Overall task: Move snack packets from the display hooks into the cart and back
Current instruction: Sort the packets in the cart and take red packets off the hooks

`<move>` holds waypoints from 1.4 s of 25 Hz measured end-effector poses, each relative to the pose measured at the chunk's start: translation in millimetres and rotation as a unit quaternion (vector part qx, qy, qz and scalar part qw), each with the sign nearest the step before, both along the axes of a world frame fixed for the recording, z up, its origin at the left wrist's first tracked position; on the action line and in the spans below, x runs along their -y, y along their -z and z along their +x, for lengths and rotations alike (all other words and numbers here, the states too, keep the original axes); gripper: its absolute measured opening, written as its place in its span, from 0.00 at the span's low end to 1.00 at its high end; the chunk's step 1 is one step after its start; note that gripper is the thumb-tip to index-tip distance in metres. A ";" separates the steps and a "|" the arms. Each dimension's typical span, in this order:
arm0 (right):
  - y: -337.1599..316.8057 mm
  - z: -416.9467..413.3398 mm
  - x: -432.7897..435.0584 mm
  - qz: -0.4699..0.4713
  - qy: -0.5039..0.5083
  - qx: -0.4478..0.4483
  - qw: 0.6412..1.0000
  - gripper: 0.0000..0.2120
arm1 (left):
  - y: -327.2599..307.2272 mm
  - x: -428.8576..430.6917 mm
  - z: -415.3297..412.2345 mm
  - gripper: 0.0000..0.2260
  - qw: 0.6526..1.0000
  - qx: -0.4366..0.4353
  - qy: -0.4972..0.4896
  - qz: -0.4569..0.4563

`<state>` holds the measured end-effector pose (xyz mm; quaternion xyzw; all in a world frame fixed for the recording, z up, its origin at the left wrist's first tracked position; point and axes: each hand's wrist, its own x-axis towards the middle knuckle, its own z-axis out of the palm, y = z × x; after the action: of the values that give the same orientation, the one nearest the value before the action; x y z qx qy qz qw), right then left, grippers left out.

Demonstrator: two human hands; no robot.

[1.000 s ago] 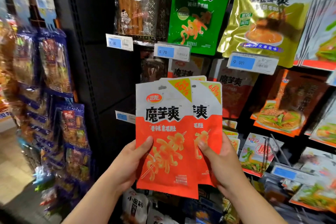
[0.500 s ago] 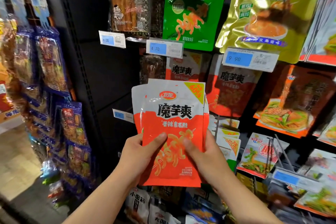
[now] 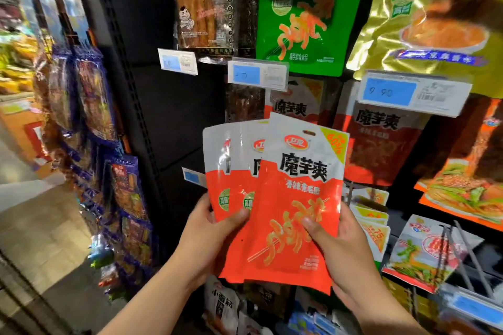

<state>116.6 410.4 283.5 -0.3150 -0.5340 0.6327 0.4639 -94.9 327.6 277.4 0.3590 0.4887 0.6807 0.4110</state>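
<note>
A shop aisle, a dark display rack hung with snacks. Before it, the left hand and right hand pinch three fanned orange-and-white snack packets, thumbs on the fronts. Just above the packets are a price tag and a green packet; blue packets hang well left.

Between left hand and right hand, the held packets overlap; hanging packets lie behind the grip, price tag above.

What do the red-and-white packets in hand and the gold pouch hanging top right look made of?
The red-and-white packets: probably glossy plastic film, with glare streaks and soft bends. The gold pouch: metallised foil-look film, crinkled with bright highlights.
</note>
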 end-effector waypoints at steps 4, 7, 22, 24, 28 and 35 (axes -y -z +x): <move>-5.9 -32.5 14.1 -0.003 -0.005 0.009 1.000 0.22 | 14.5 3.4 -37.2 0.23 0.997 -0.024 0.060 -0.046; -13.9 -56.1 24.6 0.058 0.011 0.069 0.996 0.19 | 18.7 5.5 -69.7 0.28 0.999 -0.018 0.041 -0.011; -27.0 -89.4 27.1 0.168 0.153 0.182 0.957 0.24 | 54.2 9.9 -189.6 0.34 0.997 0.031 0.071 0.013; -32.2 -101.5 16.6 0.183 0.167 0.167 0.954 0.19 | 64.3 11.0 -199.2 0.34 0.996 0.053 0.064 0.019; -40.4 -120.3 1.3 0.210 0.182 0.137 0.951 0.16 | 85.4 7.8 -216.0 0.34 0.996 0.071 0.039 0.020; -31.2 -129.4 -3.6 0.184 0.196 0.080 0.960 0.20 | 88.8 -9.5 -217.0 0.29 0.996 0.052 0.066 0.024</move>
<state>-12.9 413.9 314.6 -0.3725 -0.6046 0.3926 0.5845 -311.9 337.2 188.6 0.3639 0.4254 0.6815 0.4713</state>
